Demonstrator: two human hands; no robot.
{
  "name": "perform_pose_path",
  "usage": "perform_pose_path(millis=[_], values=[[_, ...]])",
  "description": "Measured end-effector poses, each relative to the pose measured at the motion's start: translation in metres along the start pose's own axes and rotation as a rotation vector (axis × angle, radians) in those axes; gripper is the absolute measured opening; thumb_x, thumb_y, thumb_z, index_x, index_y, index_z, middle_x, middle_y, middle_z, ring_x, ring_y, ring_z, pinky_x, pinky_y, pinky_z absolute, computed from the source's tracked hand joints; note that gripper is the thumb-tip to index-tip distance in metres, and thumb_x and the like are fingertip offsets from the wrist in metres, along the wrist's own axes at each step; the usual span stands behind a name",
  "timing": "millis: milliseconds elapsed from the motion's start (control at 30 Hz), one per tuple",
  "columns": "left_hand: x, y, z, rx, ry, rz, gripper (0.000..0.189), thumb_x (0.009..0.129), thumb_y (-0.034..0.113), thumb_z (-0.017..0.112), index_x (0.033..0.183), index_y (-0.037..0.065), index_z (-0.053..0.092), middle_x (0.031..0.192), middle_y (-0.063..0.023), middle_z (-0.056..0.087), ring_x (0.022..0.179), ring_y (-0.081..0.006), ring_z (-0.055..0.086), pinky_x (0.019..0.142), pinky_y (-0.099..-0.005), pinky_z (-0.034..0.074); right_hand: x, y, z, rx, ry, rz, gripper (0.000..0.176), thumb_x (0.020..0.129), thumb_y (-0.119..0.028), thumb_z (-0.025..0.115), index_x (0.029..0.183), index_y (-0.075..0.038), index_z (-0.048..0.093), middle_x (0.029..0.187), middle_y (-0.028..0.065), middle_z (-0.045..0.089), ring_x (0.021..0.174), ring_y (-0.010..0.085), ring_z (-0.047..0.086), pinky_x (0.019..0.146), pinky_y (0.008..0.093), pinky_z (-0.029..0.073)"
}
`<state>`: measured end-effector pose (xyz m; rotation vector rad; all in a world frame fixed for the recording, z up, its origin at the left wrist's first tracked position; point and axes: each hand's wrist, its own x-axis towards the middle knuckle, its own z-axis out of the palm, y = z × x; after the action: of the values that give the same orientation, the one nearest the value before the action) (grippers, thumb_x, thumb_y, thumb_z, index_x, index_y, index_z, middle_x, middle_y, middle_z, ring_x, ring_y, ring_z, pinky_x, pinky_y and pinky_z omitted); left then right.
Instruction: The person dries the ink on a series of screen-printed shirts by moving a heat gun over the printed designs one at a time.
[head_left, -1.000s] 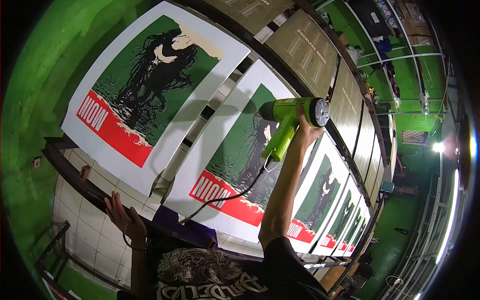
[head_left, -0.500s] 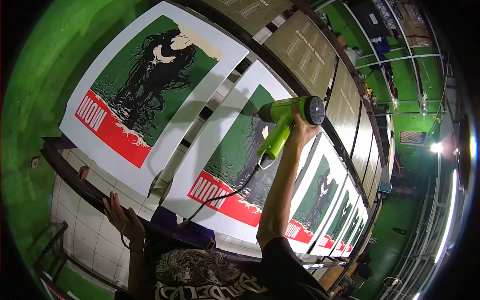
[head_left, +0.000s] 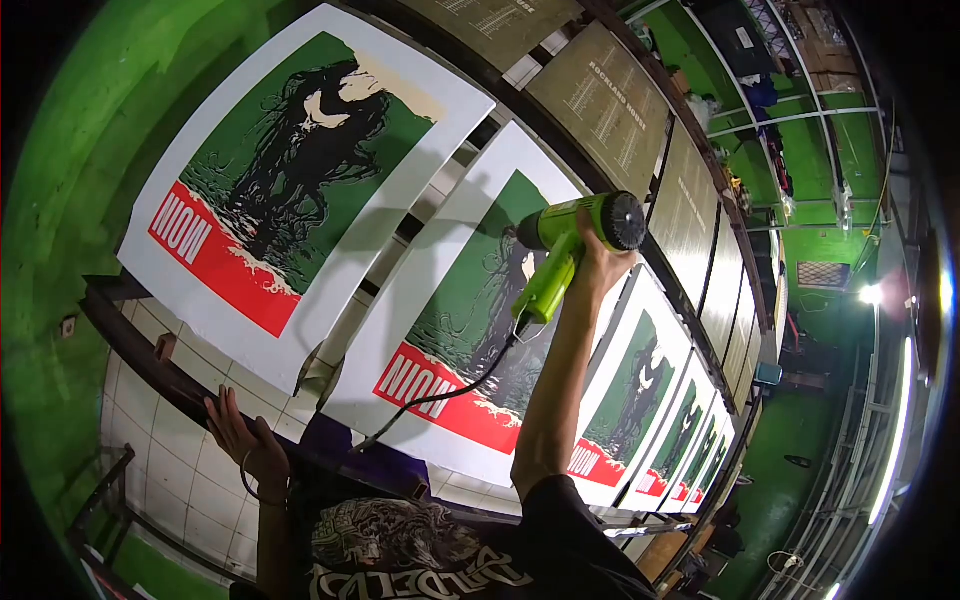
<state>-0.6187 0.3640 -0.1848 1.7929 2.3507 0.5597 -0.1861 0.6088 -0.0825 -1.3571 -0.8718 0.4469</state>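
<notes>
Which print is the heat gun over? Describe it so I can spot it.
Green, black and red paper posters lie in a row on the white-tiled table. Take the second poster from the left. Only it has the lime-green plastic heat gun, in the right hand, above it.

Your right hand (head_left: 597,262) aims a green heat gun (head_left: 572,245) at the second poster (head_left: 470,310); your left hand (head_left: 245,440) rests on the table edge (head_left: 150,365).

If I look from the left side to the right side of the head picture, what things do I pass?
First poster → second poster → green heat gun → third poster → bright lamp.
</notes>
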Motion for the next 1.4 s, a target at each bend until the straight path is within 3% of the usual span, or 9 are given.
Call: perform_pose_path(millis=[33, 67, 133, 300, 433, 800, 1133, 1233, 1400], values=[[0.000, -0.001, 0.001, -0.001, 0.003, 0.002, 0.053, 0.099, 0.031, 0.039, 0.143, 0.001, 0.040, 0.149, -0.0160, 0.041, 0.145, -0.0392, 0.025, 0.118, -0.0523, 0.016, -0.003, -0.005, 0.005, -0.037, 0.021, -0.055, 0.041, 0.067, -0.011, 0.083, 0.102, 0.003, 0.070, 0.094, 0.0096, 0.070, 0.081, 0.0167, 0.067, 0.081, 0.0314, 0.053], [0.000, -0.002, 0.001, 0.006, 0.000, 0.005, 0.053, 0.099, 0.031, 0.038, 0.143, 0.001, 0.040, 0.149, -0.0160, 0.041, 0.145, -0.0393, 0.025, 0.118, -0.0522, 0.016, -0.003, -0.007, 0.004, -0.035, 0.020, -0.058, 0.041, 0.067, -0.011, 0.083, 0.102, 0.003, 0.070, 0.094, 0.0096, 0.070, 0.081, 0.0167, 0.067, 0.081, 0.0314, 0.053], [0.000, -0.002, 0.002, 0.012, -0.001, 0.005, 0.053, 0.100, 0.031, 0.038, 0.143, 0.001, 0.039, 0.150, -0.0161, 0.040, 0.145, -0.0393, 0.025, 0.118, -0.0521, 0.017, -0.003, -0.011, -0.002, -0.062, -0.032, 0.069, 0.074, 0.067, -0.003, 0.082, 0.134, 0.005, 0.050, 0.100, 0.0091, 0.067, 0.083, 0.0149, 0.065, 0.079, 0.0304, 0.053], [0.001, 0.000, 0.001, 0.022, 0.013, 0.006, 0.052, 0.100, 0.029, 0.036, 0.143, 0.001, 0.040, 0.148, -0.0153, 0.043, 0.145, -0.0381, 0.026, 0.118, -0.0529, 0.017, -0.004, -0.009, 0.004, -0.071, -0.016, -0.061, 0.047, 0.067, -0.006, 0.083, 0.110, 0.004, 0.065, 0.092, 0.0076, 0.068, 0.078, 0.0156, 0.064, 0.079, 0.0293, 0.053], [-0.001, 0.001, 0.000, 0.016, 0.012, 0.002, 0.052, 0.100, 0.030, 0.036, 0.143, 0.001, 0.040, 0.148, -0.0152, 0.043, 0.145, -0.0381, 0.025, 0.118, -0.0528, 0.017, -0.004, -0.007, 0.002, -0.012, -0.026, 0.032, 0.065, 0.066, -0.007, 0.084, 0.124, 0.006, 0.058, 0.096, 0.0064, 0.066, 0.082, 0.0146, 0.063, 0.081, 0.0296, 0.052], [-0.001, -0.004, 0.002, 0.017, 0.003, 0.013, 0.056, 0.103, 0.038, 0.034, 0.145, 0.002, 0.038, 0.150, -0.0151, 0.040, 0.145, -0.0377, 0.024, 0.119, -0.0512, 0.016, -0.006, -0.014, 0.000, -0.086, -0.063, 0.007, 0.073, 0.066, 0.000, 0.080, 0.132, 0.006, 0.051, 0.097, 0.0076, 0.067, 0.081, 0.0148, 0.064, 0.082, 0.0279, 0.052], [-0.002, -0.002, 0.001, 0.012, -0.012, -0.007, 0.056, 0.102, 0.037, 0.034, 0.145, 0.002, 0.038, 0.150, -0.0148, 0.040, 0.146, -0.0374, 0.024, 0.118, -0.0513, 0.016, 0.005, -0.008, -0.019, -0.037, 0.010, 0.051, 0.067, 0.067, -0.002, 0.081, 0.129, 0.005, 0.056, 0.099, 0.0078, 0.068, 0.081, 0.0154, 0.065, 0.078, 0.0301, 0.053], [0.001, 0.001, 0.001, 0.020, 0.016, 0.005, 0.052, 0.101, 0.031, 0.033, 0.143, 0.001, 0.041, 0.148, -0.0154, 0.043, 0.145, -0.0385, 0.026, 0.118, -0.0521, 0.019, 0.006, -0.010, -0.017, -0.147, 0.043, -0.073, 0.052, 0.066, -0.003, 0.082, 0.114, 0.005, 0.064, 0.095, 0.0086, 0.069, 0.079, 0.0162, 0.066, 0.079, 0.0301, 0.054], [-0.001, 0.000, 0.001, 0.027, 0.009, 0.000, 0.051, 0.101, 0.030, 0.033, 0.143, 0.000, 0.040, 0.148, -0.0161, 0.043, 0.145, -0.0391, 0.026, 0.118, -0.0524, 0.019, 0.005, -0.009, -0.022, -0.023, 0.072, 0.001, 0.054, 0.066, -0.002, 0.084, 0.115, 0.005, 0.064, 0.095, 0.0083, 0.069, 0.079, 0.0163, 0.066, 0.080, 0.0310, 0.054]])
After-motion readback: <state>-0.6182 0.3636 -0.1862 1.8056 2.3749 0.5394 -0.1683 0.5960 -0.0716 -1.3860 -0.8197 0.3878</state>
